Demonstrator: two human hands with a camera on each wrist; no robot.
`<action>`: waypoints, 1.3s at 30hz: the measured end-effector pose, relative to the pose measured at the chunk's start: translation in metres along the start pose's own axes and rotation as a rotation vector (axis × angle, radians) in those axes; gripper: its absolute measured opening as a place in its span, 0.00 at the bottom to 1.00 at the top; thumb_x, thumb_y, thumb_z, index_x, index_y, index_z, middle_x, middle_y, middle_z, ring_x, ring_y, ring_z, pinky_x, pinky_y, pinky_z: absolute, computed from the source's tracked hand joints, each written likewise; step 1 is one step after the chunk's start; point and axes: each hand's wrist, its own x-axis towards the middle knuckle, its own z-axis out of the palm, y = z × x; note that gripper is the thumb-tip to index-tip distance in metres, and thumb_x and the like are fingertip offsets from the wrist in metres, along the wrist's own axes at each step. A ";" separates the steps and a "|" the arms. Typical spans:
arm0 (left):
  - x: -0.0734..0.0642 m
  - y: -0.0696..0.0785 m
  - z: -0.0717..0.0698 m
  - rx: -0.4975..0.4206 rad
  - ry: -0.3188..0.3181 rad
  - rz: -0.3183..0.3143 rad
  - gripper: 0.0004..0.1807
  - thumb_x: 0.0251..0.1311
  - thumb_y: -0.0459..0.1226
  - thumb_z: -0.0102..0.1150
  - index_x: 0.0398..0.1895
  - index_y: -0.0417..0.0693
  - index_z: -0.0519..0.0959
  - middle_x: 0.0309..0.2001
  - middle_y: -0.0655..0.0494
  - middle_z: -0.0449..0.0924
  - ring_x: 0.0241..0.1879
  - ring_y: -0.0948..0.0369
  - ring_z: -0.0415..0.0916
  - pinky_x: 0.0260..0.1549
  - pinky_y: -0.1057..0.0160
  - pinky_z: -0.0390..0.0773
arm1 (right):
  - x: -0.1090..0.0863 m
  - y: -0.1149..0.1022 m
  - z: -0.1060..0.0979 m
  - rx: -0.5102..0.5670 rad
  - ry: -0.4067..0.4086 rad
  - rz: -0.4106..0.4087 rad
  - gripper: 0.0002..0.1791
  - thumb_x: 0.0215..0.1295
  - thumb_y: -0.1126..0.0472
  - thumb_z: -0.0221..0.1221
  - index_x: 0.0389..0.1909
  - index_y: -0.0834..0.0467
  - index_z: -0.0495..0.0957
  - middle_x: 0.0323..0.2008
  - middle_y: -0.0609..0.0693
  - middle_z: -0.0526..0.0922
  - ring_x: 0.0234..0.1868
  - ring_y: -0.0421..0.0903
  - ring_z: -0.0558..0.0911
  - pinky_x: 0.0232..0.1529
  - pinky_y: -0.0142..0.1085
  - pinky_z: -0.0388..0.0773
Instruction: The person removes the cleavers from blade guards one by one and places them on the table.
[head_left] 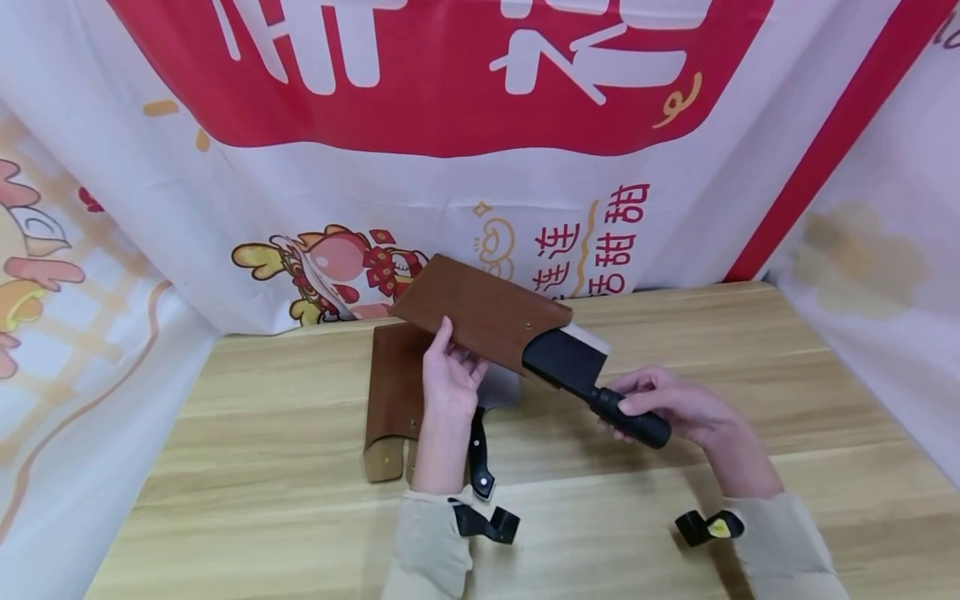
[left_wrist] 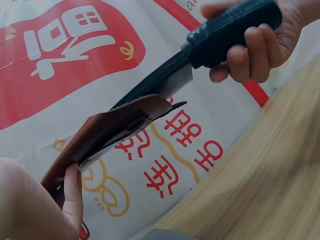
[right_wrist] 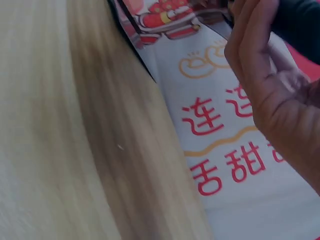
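Observation:
My left hand holds a brown leather knife sheath above the table, thumb on the near face. A cleaver with a dark blade and a pale edge strip sits partly inside this sheath, its rear part showing at the mouth. Around the cleaver's black handle curl the fingers of my right hand. In the left wrist view the sheath's mouth gapes a little around the blade. Under my left forearm lie a second brown sheath and another knife with a black riveted handle, partly hidden.
The wooden table runs back to a hanging white and red printed cloth, with more printed cloth at both sides. Black wrist mounts are strapped over the beige sleeves.

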 end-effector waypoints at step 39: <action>0.006 0.012 -0.002 -0.107 0.057 0.117 0.29 0.78 0.48 0.54 0.75 0.48 0.64 0.68 0.44 0.71 0.67 0.50 0.69 0.71 0.52 0.66 | -0.054 -0.025 -0.030 -0.033 0.005 -0.223 0.24 0.78 0.75 0.43 0.60 0.58 0.84 0.50 0.61 0.88 0.49 0.49 0.88 0.51 0.41 0.85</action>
